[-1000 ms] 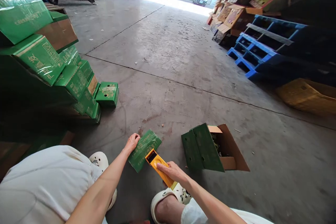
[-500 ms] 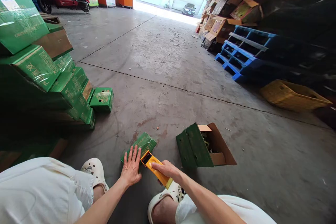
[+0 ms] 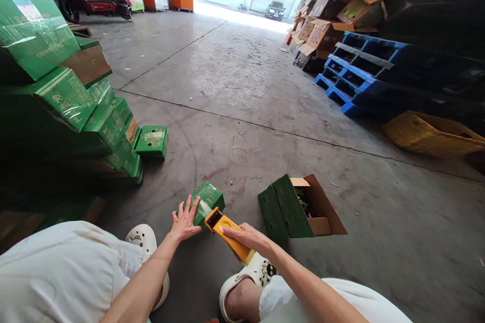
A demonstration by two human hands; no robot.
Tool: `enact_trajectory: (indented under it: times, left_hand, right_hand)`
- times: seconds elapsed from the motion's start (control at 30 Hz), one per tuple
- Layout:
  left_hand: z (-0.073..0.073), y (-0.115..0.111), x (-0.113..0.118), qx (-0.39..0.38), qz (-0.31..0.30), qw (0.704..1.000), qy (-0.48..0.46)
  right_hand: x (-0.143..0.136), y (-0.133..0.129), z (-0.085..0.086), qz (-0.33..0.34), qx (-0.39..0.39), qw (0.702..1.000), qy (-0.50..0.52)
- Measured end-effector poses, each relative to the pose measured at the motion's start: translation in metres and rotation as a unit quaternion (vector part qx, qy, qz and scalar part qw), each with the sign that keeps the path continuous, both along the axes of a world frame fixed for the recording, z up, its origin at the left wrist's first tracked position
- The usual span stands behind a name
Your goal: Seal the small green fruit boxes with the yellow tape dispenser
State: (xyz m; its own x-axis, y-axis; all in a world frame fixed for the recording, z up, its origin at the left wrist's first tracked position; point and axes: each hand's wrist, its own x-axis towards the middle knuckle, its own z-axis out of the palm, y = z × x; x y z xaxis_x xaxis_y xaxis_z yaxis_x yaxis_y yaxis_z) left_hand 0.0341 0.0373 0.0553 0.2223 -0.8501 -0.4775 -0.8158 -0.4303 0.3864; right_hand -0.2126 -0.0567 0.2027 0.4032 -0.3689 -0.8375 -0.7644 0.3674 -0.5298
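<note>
A small green cardboard box stands on the floor between my feet. My left hand rests on its near left side, fingers spread and pressed against the cardboard. In my right hand is an orange-yellow tape dispenser, held tilted with its dark front end at the box's right edge. A shiny strip of clear tape runs between that end and the box top. To the right sits an open green box with brown inner flaps and greenish contents that I cannot make out.
Green boxes are stacked at the left, with one single box beside them. At the right are blue pallets, a yellow basket and piled cartons. A red scooter is parked far left.
The green box has turned or tipped, showing more of its far side. My left hand has shifted slightly left and up. Tape now shows between dispenser and box.
</note>
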Motion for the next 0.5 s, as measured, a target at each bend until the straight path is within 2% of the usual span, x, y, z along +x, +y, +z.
enact_trajectory:
  times: [0.1, 0.23, 0.33, 0.5]
  left_hand:
    - [-0.001, -0.006, 0.018, 0.006, 0.014, 0.999, 0.035]
    - [-0.008, -0.012, 0.036, 0.009, 0.021, 0.998, 0.062]
    - [-0.014, -0.015, 0.045, 0.012, 0.022, 0.997, 0.071]
    - [-0.020, -0.021, 0.055, 0.025, 0.038, 0.994, 0.097]
  right_hand:
    - [-0.029, 0.002, 0.011, 0.032, -0.018, 0.998, 0.049]
    - [-0.043, 0.010, 0.009, 0.033, -0.035, 0.997, 0.067]
    - [-0.034, 0.012, -0.002, 0.016, -0.016, 0.998, 0.063]
    - [-0.001, 0.007, -0.032, -0.012, -0.012, 0.998, 0.062]
